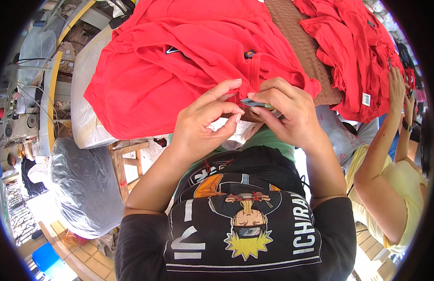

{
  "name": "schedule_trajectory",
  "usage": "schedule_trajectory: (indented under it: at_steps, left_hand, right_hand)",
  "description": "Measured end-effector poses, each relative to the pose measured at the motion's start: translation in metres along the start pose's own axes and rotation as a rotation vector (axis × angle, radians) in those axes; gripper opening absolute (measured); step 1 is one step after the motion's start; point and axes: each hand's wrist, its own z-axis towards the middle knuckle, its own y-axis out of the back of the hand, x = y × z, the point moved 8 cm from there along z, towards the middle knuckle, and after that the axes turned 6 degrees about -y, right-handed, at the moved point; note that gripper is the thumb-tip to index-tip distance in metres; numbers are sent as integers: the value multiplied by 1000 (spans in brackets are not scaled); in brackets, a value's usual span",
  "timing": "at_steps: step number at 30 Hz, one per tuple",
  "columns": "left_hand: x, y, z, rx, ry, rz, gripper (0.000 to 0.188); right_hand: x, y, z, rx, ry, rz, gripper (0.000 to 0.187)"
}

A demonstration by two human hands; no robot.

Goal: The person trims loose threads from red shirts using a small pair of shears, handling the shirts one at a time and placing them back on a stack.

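Note:
Red fabric of a garment (pixel 137 84) with a small dark-and-white emblem spreads over the table in front of me, its near edge hanging by my hands. My left hand (pixel 203 117) pinches thumb and forefinger together at a fine red thread, with the other fingers raised apart. In my right hand (pixel 291 110) is a pair of small thread snips (pixel 255 103), its metal blades pointing left toward the thread and the garment's edge. The two hands are close together but do not touch. The palm side of my right grip is partly hidden.
More red garments (pixel 341 51) lie to the right on the brown textured tabletop (pixel 299 42). A co-worker's arm (pixel 383 140) reaches to them. On the left are a plastic-wrapped bundle (pixel 88 187), a wooden stool frame (pixel 119 168) and a yellow-edged board (pixel 53 103).

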Motion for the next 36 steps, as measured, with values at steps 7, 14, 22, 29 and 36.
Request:
schedule_trajectory:
  at_steps: [7, 14, 22, 29, 36]
  left_hand:
    - [2, 1, 0, -5, 12, -60, 18]
    - [-65, 80, 35, 25, -233, -156, 39]
    - [-55, 110, 13, -187, -157, -108, 37]
    - [-14, -3, -2, -92, -278, 455, 62]
    - [-2, 48, 61, 49, -215, 267, 55]
  right_hand:
    - [-8, -2, 4, -24, -121, 105, 23]
    - [-49, -19, 0, 5, -339, 289, 16]
    - [-49, -13, 3, -28, -342, 274, 20]
    - [-26, -13, 13, -12, -263, 494, 18]
    - [-23, -24, 30, -108, -397, 397, 41]
